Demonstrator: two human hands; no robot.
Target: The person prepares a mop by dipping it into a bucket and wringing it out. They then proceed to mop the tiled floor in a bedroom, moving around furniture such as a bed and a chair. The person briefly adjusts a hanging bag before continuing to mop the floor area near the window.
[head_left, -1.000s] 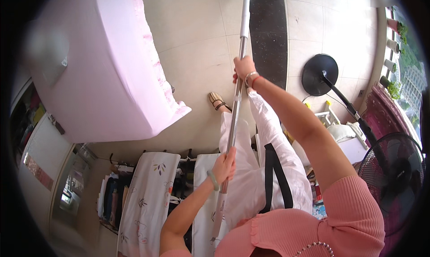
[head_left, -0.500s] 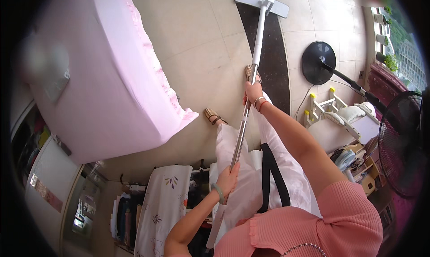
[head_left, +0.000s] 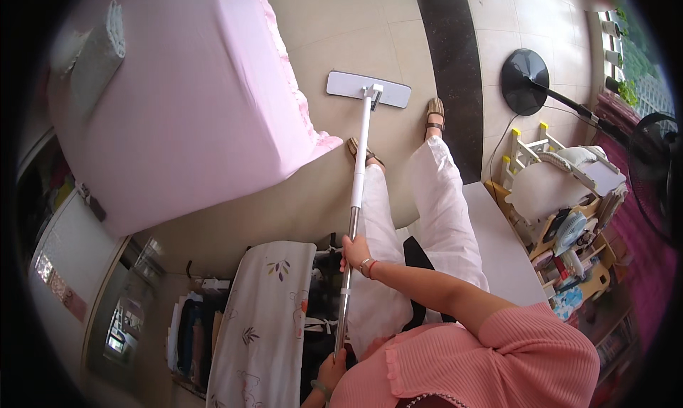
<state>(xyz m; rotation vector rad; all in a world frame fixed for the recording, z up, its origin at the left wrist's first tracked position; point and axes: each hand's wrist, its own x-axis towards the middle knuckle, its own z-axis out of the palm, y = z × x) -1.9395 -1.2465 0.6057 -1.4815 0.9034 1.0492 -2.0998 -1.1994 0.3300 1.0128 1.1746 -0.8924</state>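
Observation:
I hold a flat mop [head_left: 361,148] with both hands. Its pale rectangular head [head_left: 345,84] lies on the tiled floor just ahead of my sandalled feet. My right hand [head_left: 354,253] is closed around the metal part of the pole, below the white section. Further down the pole, close to my waist, my left hand [head_left: 331,371] is wrapped around the lower end, partly cut off by my body. The pole slants slightly, passing in front of my left leg.
A bed with a pink cover [head_left: 192,102] fills the left. A dark floor strip [head_left: 455,59] runs at right, beside a standing fan's black base [head_left: 525,82] and a stool [head_left: 523,152]. Behind me is a white patterned cloth [head_left: 263,315]; a cluttered shelf [head_left: 590,266] stands right.
The mop head has been drawn back toward me and left, off the dark strip. Both hands moved back toward my body, still gripping the pole. My feet now stand further apart.

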